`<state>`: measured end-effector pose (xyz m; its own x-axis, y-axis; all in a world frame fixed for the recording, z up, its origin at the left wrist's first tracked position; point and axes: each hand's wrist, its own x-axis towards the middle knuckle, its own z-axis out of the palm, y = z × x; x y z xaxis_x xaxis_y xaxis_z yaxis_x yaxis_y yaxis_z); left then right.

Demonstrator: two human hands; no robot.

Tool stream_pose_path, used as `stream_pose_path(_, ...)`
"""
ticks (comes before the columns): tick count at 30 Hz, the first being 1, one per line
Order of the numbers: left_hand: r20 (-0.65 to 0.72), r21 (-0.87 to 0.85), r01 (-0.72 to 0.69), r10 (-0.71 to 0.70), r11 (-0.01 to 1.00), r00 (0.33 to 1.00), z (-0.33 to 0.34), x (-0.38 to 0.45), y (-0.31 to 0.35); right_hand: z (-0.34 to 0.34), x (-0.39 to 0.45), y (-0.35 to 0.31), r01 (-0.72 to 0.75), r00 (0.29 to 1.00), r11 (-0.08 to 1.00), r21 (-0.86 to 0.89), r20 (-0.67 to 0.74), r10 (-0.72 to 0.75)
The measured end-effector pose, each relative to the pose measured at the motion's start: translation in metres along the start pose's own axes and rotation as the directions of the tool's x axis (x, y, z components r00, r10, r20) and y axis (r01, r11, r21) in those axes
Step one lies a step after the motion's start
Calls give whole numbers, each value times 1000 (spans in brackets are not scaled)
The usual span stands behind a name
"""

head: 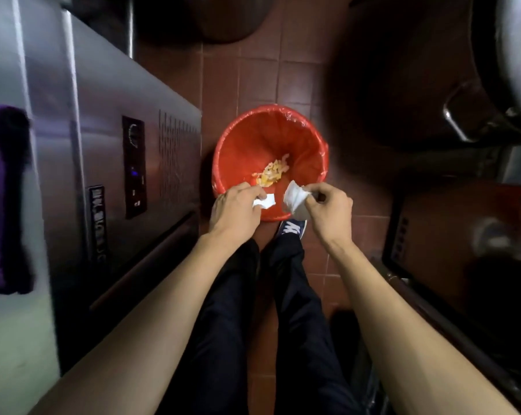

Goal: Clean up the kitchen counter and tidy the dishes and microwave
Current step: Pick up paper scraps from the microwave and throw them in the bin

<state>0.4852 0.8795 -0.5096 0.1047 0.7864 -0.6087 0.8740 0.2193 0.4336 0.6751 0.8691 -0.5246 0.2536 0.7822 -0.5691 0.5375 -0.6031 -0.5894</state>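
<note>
Both hands over the red-lined bin (271,136). Left hand (235,205) pinches a small white scrap (265,202); right hand (328,205) grips a crumpled white wrapper (295,199). I see both sitting at the near rim: released now, either could drop onto the floor (253,70).

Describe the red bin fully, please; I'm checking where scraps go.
The red bin is a round bucket lined with a thin, crinkled red plastic bag folded over its rim. It stands upright on brown floor tiles beside a steel cabinet. Yellowish food scraps lie at its bottom. Both hands hold white paper above its near edge; whether they touch it is unclear.
</note>
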Motion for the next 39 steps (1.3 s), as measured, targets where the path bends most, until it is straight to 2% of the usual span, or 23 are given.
stream_pose_path(5, 41, -57, 34, -32, 998, 999, 38, 33, -18, 26, 27, 28, -12, 999, 1000, -8, 33, 12)
stream_pose_path(16, 51, 38, 37, -39, 999, 998, 98, 107, -63, 84, 95, 80, -115, 992, 993, 0, 48, 115)
stream_pose_path(22, 29, 55, 19, -20, 998, 999, 114, 131, -85, 113, 116, 102, -147, 983, 989, -9, 107, 147)
stream_pose_path(25, 31, 167, -13, 8, 986, 999, 110, 134, -89, 116, 113, 103, -167, 965, 981, -98, 188, 183)
stream_pose_path(33, 102, 202, 44, -66, 978, 993, 60, 101, -73, 80, 83, 62, -90, 955, 965, -244, 252, 153)
stream_pose_path(39, 114, 216, -2, -23, 976, 993, 10, 72, -42, 48, 53, 8, 60, 954, 938, -343, 295, 47)
